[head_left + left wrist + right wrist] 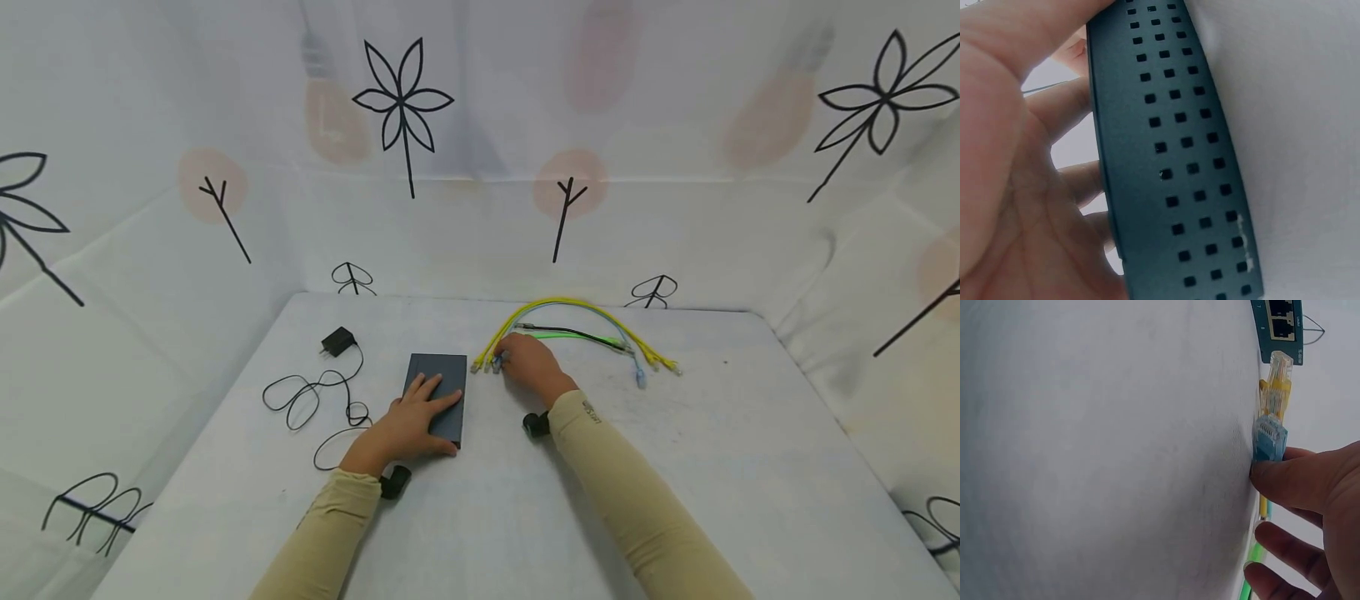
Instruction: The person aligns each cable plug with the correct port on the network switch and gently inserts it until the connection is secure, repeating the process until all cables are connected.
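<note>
A dark blue-grey network switch [448, 368] lies on the table in the head view. My left hand [408, 427] rests on it, fingers spread over the top and thumb at the near edge. Square vent holes line the side of its casing [1172, 144] in the left wrist view. To the right, my right hand [531, 360] pinches the plug end of a light blue network cable [1269, 440] between thumb and index finger. Clear plugs of yellow network cables [1277, 394] lie just beyond it. A green cable [1252, 556] passes by the other fingers.
Yellow cables [570, 301] arch behind the right hand, with a black cable [577, 332] inside the arch. At the left lies a black power adapter [339, 341] with its loosely looped cord [303, 387]. Patterned white cloth [480, 233] surrounds the white table [750, 467].
</note>
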Demonstrator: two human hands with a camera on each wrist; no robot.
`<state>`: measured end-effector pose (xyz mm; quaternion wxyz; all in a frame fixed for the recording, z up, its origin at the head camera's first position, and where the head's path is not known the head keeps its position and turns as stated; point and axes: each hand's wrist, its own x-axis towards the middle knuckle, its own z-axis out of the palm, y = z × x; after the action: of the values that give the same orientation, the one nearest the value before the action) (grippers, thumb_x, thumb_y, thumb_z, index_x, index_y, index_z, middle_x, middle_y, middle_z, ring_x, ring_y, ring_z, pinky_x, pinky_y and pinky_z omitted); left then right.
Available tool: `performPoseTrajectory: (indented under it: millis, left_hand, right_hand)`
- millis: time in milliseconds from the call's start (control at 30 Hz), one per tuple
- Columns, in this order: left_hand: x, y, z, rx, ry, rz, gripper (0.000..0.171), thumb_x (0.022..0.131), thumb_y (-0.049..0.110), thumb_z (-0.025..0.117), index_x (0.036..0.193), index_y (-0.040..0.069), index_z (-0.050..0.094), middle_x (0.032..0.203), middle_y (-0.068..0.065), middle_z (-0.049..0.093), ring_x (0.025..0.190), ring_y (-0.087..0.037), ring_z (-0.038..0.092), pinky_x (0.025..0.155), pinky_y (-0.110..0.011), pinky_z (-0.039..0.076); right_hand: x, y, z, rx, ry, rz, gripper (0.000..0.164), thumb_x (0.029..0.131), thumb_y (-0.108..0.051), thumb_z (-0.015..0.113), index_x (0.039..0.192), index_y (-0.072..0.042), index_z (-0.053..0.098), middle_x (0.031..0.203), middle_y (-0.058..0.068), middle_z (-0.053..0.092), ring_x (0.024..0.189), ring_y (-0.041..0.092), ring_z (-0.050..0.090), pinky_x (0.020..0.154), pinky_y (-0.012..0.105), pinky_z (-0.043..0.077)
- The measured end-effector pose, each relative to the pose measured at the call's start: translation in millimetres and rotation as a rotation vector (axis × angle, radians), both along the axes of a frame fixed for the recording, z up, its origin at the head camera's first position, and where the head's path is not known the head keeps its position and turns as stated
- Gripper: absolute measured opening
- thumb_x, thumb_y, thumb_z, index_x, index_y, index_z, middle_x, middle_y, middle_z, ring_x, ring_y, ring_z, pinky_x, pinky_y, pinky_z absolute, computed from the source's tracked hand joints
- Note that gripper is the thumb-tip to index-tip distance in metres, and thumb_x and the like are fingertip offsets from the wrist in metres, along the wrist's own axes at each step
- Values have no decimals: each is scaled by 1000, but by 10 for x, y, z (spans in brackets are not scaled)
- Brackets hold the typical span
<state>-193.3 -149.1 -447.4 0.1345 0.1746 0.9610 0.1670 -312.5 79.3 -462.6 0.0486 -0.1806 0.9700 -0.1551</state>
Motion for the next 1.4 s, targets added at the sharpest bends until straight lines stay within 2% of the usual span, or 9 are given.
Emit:
performPoseTrajectory:
  millis: [333,600,833,1000,1200,1400]
  left_hand:
    - [-2,-10,-11,-3,15,-3,88,75,57,75,150,35,35,164,-8,13,151,-36,3,110,-64,26]
    - [-1,-9,-2,2,13,-5,87,76,57,75,150,35,35,163,-8,14,151,-36,3,110,-65,27]
    - [2,-11,2,1,21,-10,87,76,56,75,150,34,36,163,-9,15,151,-37,4,109,-65,27]
    - [0,-8,-1,0,19,-8,87,76,57,75,150,35,36,163,-8,14,151,-37,4,109,-65,27]
    - [-10,-4,-18,-12,18,-5,87,76,58,75,150,36,35,164,-8,14,151,-37,3,110,-65,27]
    - [-23,-7,-39,-14,11,-6,88,76,59,74,151,37,34,164,-7,13,151,-36,3,110,-65,26]
  right_hand:
    - [37,64,13,37,52,104,21,91,-14,68,112,-16,70,116,0,68,116,22,59,103,40,45]
    - [101,117,57,2,106,181,20,95,-20,64,114,-20,65,121,-2,65,115,20,57,103,39,45]
    - [125,150,163,-37,165,234,22,96,-20,61,118,-21,61,121,0,65,114,22,59,100,41,46]
    - [140,174,303,-81,241,271,24,97,-18,61,121,-18,60,121,1,66,114,25,60,98,45,46]
    - [130,223,528,-127,344,286,25,96,-16,61,121,-15,60,119,2,67,111,26,60,95,43,47]
    - [142,298,794,-157,375,275,22,97,-20,59,119,-15,58,119,5,65,113,29,58,97,44,47]
